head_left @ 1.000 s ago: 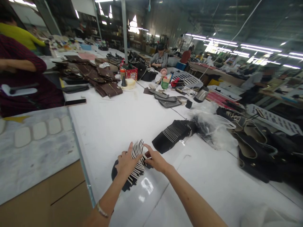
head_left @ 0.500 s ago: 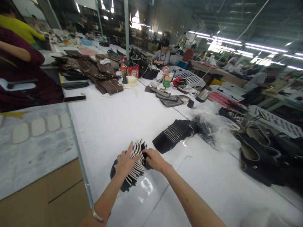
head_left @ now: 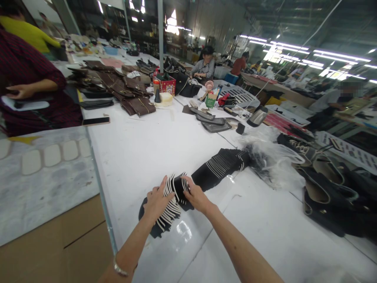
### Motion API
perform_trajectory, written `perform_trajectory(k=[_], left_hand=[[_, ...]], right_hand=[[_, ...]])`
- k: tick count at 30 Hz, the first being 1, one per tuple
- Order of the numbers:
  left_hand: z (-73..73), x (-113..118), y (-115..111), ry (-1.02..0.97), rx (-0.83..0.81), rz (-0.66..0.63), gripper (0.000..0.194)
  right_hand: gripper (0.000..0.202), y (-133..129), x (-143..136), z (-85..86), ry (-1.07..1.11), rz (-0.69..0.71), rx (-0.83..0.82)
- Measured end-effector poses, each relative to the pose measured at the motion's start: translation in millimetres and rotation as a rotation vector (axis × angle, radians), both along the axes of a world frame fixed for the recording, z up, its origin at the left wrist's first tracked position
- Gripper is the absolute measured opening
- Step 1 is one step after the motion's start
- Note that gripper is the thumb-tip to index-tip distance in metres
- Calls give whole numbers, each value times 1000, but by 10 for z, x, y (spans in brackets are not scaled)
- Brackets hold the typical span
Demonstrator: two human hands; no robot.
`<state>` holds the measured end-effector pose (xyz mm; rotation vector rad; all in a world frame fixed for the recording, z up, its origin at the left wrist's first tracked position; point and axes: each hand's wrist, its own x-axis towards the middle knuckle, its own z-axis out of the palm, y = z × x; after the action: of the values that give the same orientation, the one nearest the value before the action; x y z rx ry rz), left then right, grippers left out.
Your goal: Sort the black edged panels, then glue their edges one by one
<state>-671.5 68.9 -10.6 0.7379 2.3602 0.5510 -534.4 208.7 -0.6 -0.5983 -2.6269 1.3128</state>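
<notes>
White surface, bearing everything below. Clear plastic bag, crumpled against the far end of a long row of black, pale-edged pieces; row overlapped, lying loose of either hand. Near stack, similar pieces, fanned on the surface just beside the row's near end. Left hand: partly spread, clasping the stack, thumb across the pale edges. Right hand: fingers curled nearly closed, pinching edges at the stack's right side. Condition, as judged: handling partway; a few edges parted beside a bare black face, most bunched at left. Final count: cannot tell.
</notes>
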Motion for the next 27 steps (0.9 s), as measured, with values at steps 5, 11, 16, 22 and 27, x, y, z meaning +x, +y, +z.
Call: perform_trajectory(k=[5,11,16,22,27], left_hand=[[-88,-44,-11,23,18,-53,73],[-146,-61,-17,52,47,-72,73],[-185,-81,-17,39,48,-74,70],[-261,-124,-39,57,89,-93,66],[-274,-144,-69,50,107,-108,66]], right_hand=[[41,-37,-76,-37,-130,66,116],[29,-94,-150,-50,-131,70,108],[28,-73,-108,-23,-125,68,48],[42,-97,-69,-6,-90,101,108],[25,-137,-131,8,-140,147,105]])
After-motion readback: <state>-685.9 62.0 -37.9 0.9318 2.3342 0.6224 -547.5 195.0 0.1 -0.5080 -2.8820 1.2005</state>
